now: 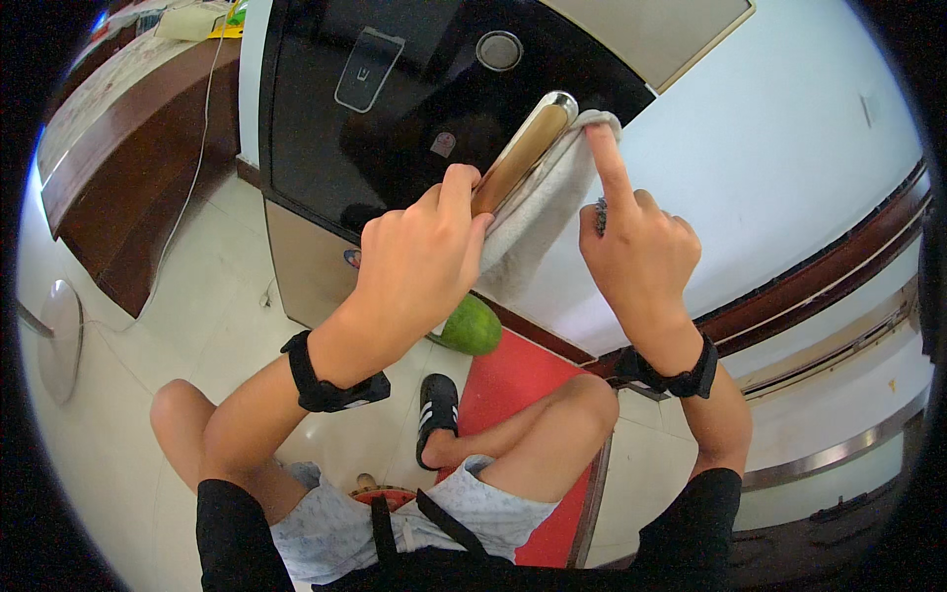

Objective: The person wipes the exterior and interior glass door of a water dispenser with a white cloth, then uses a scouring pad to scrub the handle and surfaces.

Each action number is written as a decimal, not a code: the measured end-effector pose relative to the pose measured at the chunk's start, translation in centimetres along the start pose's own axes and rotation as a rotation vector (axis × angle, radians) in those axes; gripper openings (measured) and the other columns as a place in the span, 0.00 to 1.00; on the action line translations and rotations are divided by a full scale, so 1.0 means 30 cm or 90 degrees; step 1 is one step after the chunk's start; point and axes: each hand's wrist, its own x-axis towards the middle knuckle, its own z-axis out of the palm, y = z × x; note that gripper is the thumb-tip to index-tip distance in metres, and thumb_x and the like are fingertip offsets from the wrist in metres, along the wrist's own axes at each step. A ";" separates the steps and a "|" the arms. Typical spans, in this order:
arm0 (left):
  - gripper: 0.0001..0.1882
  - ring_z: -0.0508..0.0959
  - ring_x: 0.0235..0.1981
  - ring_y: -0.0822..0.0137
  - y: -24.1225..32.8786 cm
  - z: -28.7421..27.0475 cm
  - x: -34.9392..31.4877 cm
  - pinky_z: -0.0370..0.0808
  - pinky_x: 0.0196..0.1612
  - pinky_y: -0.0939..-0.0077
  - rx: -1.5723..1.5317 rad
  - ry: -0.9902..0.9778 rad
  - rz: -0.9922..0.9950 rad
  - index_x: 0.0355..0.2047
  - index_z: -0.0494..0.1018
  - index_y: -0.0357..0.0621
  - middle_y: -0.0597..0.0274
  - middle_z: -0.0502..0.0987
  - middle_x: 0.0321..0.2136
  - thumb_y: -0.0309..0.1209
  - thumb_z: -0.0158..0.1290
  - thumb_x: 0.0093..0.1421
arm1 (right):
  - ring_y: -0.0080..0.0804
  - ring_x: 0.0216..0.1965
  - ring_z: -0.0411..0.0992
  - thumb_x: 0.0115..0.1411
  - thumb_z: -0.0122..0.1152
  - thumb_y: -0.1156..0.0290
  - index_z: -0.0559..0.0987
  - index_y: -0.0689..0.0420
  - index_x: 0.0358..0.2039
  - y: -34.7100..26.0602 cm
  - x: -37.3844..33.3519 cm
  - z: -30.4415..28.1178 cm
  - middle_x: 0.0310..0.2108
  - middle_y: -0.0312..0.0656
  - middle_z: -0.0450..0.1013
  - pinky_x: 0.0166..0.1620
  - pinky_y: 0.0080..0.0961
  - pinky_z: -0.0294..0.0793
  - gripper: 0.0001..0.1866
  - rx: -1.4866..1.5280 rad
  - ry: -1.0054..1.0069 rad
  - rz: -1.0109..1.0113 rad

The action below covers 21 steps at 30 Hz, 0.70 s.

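We see brown wooden furniture (pixel 148 183) left of the grip, a white wall (pixel 789 128) right, cream floor tiles (pixel 202 306) lower left.

My left hand (pixel 419 242) reaches forward, back upward, thumb (pixel 481 227) and index finger (pixel 460 180) closing around in a grip. My right hand (pixel 646 247) points ahead with its index finger (pixel 612 166) straight, the other fingers curled in. Both forearms (pixel 261 405) slant inward; my bent knees (pixel 592 400) spread below.

Black sleeves (pixel 232 533) and wristbands (pixel 306 371) go with pale patterned shorts (pixel 498 511).
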 end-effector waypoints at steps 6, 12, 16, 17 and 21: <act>0.15 0.80 0.23 0.49 -0.001 0.008 0.000 0.75 0.25 0.58 0.014 -0.005 -0.007 0.46 0.67 0.44 0.52 0.78 0.24 0.32 0.56 0.60 | 0.33 0.11 0.67 0.45 0.65 0.69 0.64 0.33 0.66 0.026 0.005 -0.005 0.14 0.34 0.69 0.17 0.29 0.65 0.44 -0.033 -0.002 -0.021; 0.16 0.79 0.23 0.50 0.006 0.003 0.004 0.74 0.24 0.58 0.006 -0.015 -0.022 0.46 0.67 0.44 0.55 0.78 0.22 0.33 0.56 0.60 | 0.36 0.12 0.69 0.46 0.66 0.66 0.63 0.29 0.66 -0.031 -0.068 0.043 0.15 0.37 0.70 0.19 0.31 0.68 0.44 -0.047 -0.051 -0.046; 0.16 0.79 0.22 0.51 0.005 0.009 0.004 0.74 0.24 0.58 -0.006 -0.013 -0.017 0.46 0.67 0.44 0.55 0.77 0.21 0.33 0.56 0.60 | 0.37 0.13 0.71 0.46 0.66 0.65 0.61 0.26 0.67 -0.018 -0.037 0.033 0.15 0.38 0.71 0.19 0.31 0.70 0.46 0.045 -0.051 0.056; 0.16 0.79 0.22 0.51 0.006 0.013 0.002 0.74 0.24 0.58 -0.010 -0.009 -0.014 0.46 0.67 0.44 0.56 0.77 0.21 0.33 0.56 0.60 | 0.37 0.13 0.71 0.46 0.66 0.65 0.61 0.25 0.67 -0.020 -0.040 0.036 0.15 0.38 0.71 0.19 0.31 0.70 0.46 0.077 -0.049 0.089; 0.15 0.79 0.22 0.51 0.006 -0.002 0.009 0.74 0.24 0.58 -0.016 -0.027 -0.023 0.45 0.68 0.44 0.56 0.77 0.21 0.32 0.56 0.60 | 0.36 0.12 0.69 0.45 0.66 0.67 0.60 0.28 0.67 -0.043 -0.076 0.076 0.14 0.37 0.69 0.18 0.30 0.68 0.47 -0.042 -0.080 -0.027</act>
